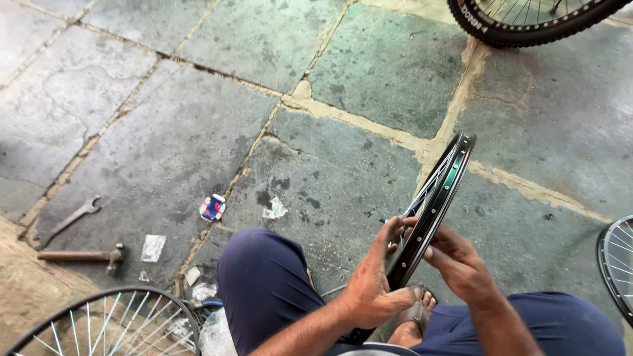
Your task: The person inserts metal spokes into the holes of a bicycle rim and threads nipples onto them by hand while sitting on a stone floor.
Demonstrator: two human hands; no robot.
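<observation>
A black bicycle wheel rim (440, 191) with silver spokes stands upright on edge between my knees, seen nearly edge-on. My left hand (372, 280) rests against its left side, fingers stretched up along the spokes. My right hand (460, 262) grips the rim's right edge low down, fingers curled on it. I am seated, dark blue trousers over both knees, a sandalled foot (414, 315) under the rim.
On the stone slab floor lie a spanner (69, 221) and a hammer (82, 255) at the left, with paper scraps and a small red-blue packet (212, 207). Spoked wheels sit at the lower left (105, 323), right edge (613, 260), and a tyred wheel (527, 23) at the top.
</observation>
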